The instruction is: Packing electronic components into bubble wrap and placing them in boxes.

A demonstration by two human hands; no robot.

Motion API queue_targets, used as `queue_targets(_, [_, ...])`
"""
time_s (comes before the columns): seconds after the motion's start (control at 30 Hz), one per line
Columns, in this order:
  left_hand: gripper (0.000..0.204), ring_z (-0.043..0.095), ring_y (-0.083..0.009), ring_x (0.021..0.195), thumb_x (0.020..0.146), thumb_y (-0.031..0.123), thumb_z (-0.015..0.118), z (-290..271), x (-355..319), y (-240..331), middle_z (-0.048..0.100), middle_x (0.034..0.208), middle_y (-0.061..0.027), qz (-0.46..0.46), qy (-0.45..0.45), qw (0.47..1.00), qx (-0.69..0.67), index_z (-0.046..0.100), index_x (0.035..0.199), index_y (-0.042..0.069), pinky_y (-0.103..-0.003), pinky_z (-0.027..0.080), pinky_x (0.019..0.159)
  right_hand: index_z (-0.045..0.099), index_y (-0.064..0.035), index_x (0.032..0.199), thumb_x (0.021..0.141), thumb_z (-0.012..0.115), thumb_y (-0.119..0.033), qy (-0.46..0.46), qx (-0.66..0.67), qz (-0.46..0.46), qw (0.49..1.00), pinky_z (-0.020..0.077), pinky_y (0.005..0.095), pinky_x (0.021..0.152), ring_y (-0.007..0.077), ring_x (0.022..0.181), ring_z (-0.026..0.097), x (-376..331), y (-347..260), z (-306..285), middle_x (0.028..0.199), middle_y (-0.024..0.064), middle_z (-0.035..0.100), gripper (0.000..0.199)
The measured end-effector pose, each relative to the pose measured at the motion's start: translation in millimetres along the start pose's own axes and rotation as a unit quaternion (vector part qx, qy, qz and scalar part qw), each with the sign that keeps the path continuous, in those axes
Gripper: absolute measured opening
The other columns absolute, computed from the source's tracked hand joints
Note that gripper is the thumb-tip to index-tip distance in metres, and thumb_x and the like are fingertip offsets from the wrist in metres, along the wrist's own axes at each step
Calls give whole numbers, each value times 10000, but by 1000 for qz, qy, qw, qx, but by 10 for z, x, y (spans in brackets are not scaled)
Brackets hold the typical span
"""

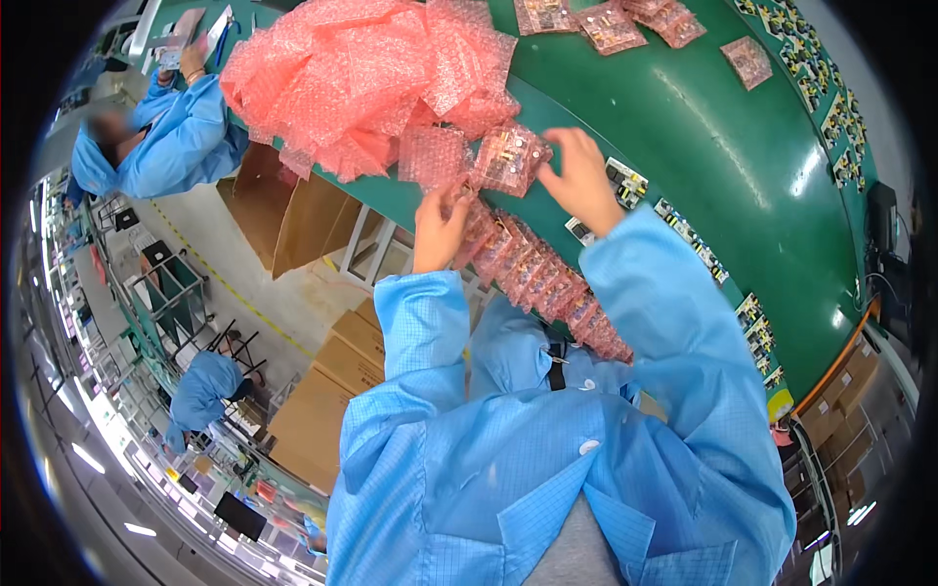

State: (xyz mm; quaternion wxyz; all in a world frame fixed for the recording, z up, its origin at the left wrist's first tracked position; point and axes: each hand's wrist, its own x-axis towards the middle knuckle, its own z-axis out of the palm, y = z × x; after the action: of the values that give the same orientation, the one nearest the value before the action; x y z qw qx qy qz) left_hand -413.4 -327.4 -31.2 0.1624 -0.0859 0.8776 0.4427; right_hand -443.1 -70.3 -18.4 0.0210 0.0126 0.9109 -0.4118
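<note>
A circuit board in a pink bubble-wrap bag (510, 159) lies near the table's edge. My right hand (584, 181) is at its right corner, thumb and forefinger apart, the fingertips at the edge of the wrap. My left hand (442, 227) is closed at the lower left, its fingers bent onto pink bubble wrap beside the end of a row; exactly which piece they pinch is partly hidden. A flat pink bubble-wrap bag (433, 156) lies just beyond it. The row of bagged boards (547, 278) stretches along the table edge toward my body, tightly overlapped.
A big heap of pink bubble bags (342, 78) covers the far left of the green table (703, 146). Bagged boards (611, 27) lie at the back. Bare boards (689, 237) line the right side. Open carton (288, 210) stands below the edge; a co-worker (161, 137) sits left.
</note>
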Motion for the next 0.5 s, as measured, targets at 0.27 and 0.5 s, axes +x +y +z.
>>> queue_targets(0.27, [551, 605, -263, 977, 945, 419, 569, 28, 11, -620, 613, 1098, -204, -142, 159, 971, -104, 567, 1145, -94, -361, 472, 862, 595, -6, 1096, 867, 642, -143, -65, 182, 69, 979, 487, 359, 886, 285, 981, 622, -784, -202, 500, 1006, 157, 635, 271])
queue_targets(0.5, [482, 639, -198, 891, 969, 386, 548, 112, -128, -352, 620, 1083, -139, -234, -4, 880, -413, 493, 1190, -38, -300, 529, 738, 512, 28, 1261, 902, 600, -376, -79, 203, 79, 973, 452, 470, 924, 420, 1073, 572, -547, -657, 990, 1157, 267, 605, 548])
